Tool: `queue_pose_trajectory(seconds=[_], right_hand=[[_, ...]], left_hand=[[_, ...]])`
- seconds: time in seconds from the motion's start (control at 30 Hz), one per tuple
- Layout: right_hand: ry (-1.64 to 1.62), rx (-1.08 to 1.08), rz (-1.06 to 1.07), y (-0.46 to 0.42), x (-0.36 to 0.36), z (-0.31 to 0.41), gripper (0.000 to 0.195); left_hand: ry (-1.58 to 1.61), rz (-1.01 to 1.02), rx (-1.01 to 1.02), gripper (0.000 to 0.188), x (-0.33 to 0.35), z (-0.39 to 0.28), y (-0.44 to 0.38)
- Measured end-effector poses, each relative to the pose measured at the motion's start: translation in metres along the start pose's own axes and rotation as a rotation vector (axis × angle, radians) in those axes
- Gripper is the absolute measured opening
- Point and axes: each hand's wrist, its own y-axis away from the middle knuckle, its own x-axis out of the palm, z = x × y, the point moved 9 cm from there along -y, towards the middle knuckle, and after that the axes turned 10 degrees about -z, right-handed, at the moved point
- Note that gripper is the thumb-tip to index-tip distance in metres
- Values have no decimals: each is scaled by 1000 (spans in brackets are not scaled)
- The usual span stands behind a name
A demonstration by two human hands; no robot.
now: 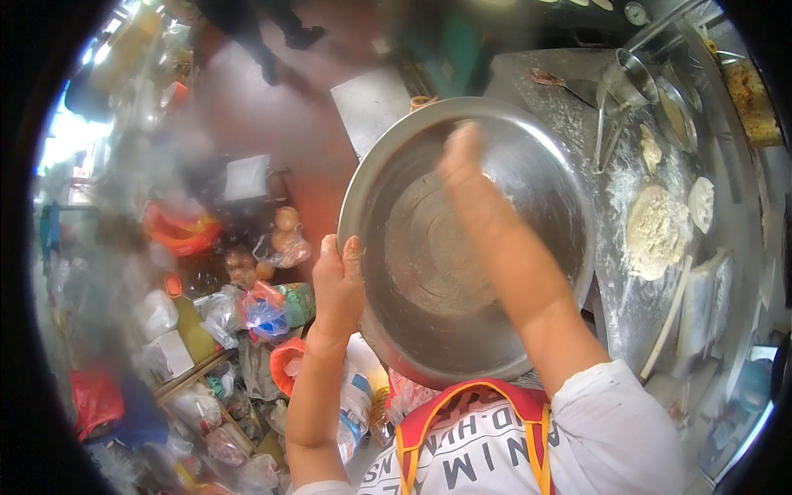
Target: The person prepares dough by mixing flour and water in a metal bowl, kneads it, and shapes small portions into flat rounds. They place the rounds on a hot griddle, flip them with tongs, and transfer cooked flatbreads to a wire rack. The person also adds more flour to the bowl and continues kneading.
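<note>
A large, wide stainless steel basin [433, 247] is held in front of my body, its inside dull with a thin film and a few pale smears. At its left edge, my left hand [340, 278] grips the rim with the thumb on top. My right hand [463, 148] is blurred over the far inside wall of the basin; its fingers are indistinct, and whether they hold anything is unclear. To the right, a mound of pale dough [657, 232] lies on a floured metal worktop [557, 74], with a smaller dough piece [651, 148] beyond it.
A rolling pin [667, 318], a metal pitcher [628, 77] and a scraper [572, 86] lie on the worktop at right. Bagged goods, a red basket [180, 229] and an orange-rimmed container [286, 366] crowd the left. A person's legs [266, 43] show on the red floor at top.
</note>
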Motion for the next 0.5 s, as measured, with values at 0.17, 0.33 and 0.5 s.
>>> queue_pose_trajectory(seconds=[0.17,0.33,0.5], right_hand=[[-272,-146,-404,-86,-122,60,46],[1104,-821,80,73,21,-65,53],[1461,-1303,851,173,-41,-97,57]], left_hand=[[-6,-43,92,25,-2,-5,-2],[7,-16,59,21,2,-7,-3],[25,2,16,20,3,-2,0]])
